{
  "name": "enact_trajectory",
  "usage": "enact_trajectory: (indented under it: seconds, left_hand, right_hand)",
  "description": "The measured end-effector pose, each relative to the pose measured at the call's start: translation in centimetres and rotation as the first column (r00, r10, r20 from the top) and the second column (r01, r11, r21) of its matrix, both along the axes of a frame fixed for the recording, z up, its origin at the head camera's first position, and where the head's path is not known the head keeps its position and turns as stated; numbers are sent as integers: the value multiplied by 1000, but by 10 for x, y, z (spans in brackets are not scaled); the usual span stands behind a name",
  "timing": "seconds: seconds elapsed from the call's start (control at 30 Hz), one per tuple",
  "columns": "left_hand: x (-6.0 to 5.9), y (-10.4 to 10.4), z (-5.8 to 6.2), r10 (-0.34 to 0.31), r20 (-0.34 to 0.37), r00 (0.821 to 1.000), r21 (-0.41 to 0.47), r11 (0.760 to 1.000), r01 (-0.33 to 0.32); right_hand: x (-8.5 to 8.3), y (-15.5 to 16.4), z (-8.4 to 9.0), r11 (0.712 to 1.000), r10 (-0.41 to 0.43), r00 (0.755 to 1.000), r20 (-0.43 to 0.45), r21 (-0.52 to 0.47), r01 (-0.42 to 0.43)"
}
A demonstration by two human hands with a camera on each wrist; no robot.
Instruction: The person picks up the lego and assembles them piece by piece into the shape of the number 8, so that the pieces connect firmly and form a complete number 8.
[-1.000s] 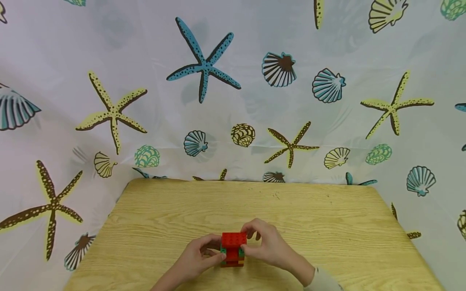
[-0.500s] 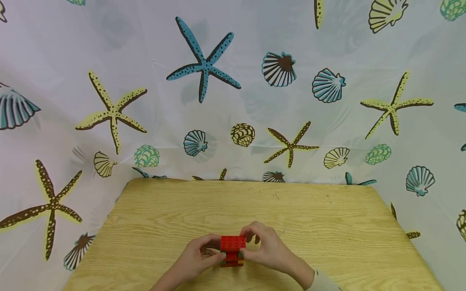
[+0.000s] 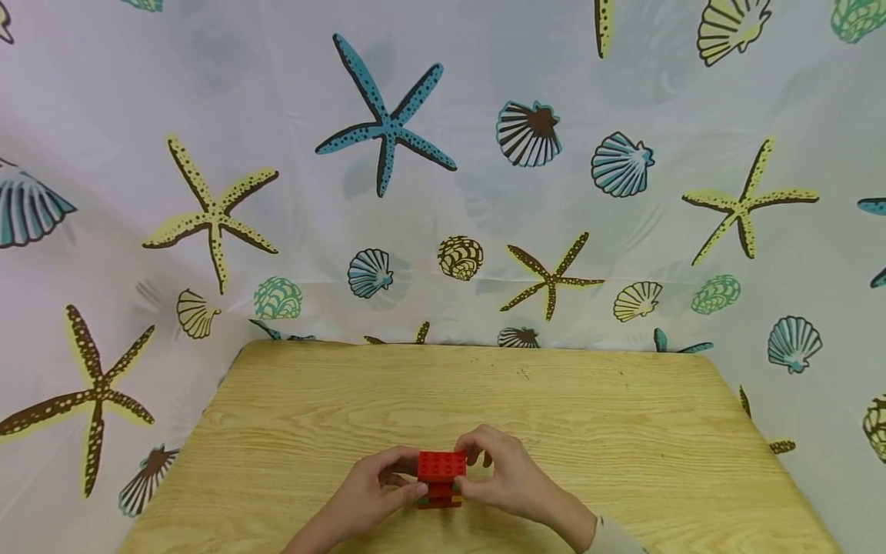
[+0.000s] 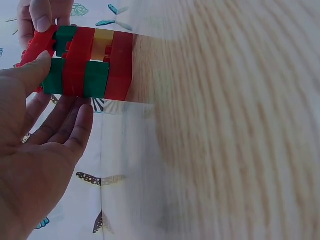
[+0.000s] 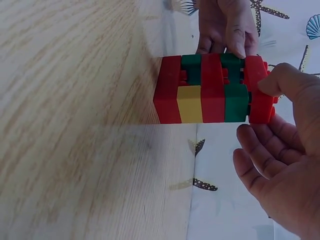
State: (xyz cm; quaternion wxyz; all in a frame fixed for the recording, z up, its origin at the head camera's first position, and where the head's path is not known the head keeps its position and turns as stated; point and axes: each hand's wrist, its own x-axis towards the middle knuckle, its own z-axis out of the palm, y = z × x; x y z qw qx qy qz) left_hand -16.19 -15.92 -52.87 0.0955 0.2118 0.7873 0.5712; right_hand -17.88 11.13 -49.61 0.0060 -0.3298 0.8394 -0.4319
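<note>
A small tower of toy building bricks [image 5: 212,107] stands on the table in front of the person. Red layers alternate with green bricks [image 5: 235,102] and a yellow brick [image 5: 189,104], with gaps between the side bricks. On top lies a red brick [image 3: 441,465] with studs facing up; a thin gap shows beneath it in the right wrist view. The left hand [image 3: 377,488] grips the tower's upper left side, its thumb near the upper green brick. Between thumb and index finger, the right hand [image 3: 512,477] pinches the top red brick's right end.
The tower rests near the front of a wood-grain table [image 3: 332,400]. Behind and beside the table hangs a white cloth [image 3: 443,192] printed with starfish and shells.
The top red brick has come down a little onto the tower, and the right hand has lowered with it. The left hand has kept its grip nearly unmoved.
</note>
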Motion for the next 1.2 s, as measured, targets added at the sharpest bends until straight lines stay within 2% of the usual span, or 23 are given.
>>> enact_trajectory:
  seconds: [0.13, 0.3, 0.57, 0.87, 1.2]
  left_hand:
    - [0, -2, 0, 10, -16, 1000, -35, 999, -10]
    - [2, 1, 0, 52, -36, 998, -81, 995, -55]
    - [4, 6, 2, 104, -117, 988, -93, 989, -115]
    - [4, 6, 6, 116, -82, 990, -100, 987, -124]
    - [6, 6, 9, 94, -59, 994, -105, 989, -100]
  right_hand:
    - [-1, 0, 1, 1000, 1, 1000, -7, 15, -1]
    - [-1, 0, 0, 1000, 10, 1000, -22, 20, -9]
    - [-3, 1, -1, 999, 35, 998, -49, 22, -34]
    - [-5, -1, 2, 998, 45, 997, -62, 40, -42]
    - [-5, -2, 2, 998, 46, 999, -22, 49, -45]
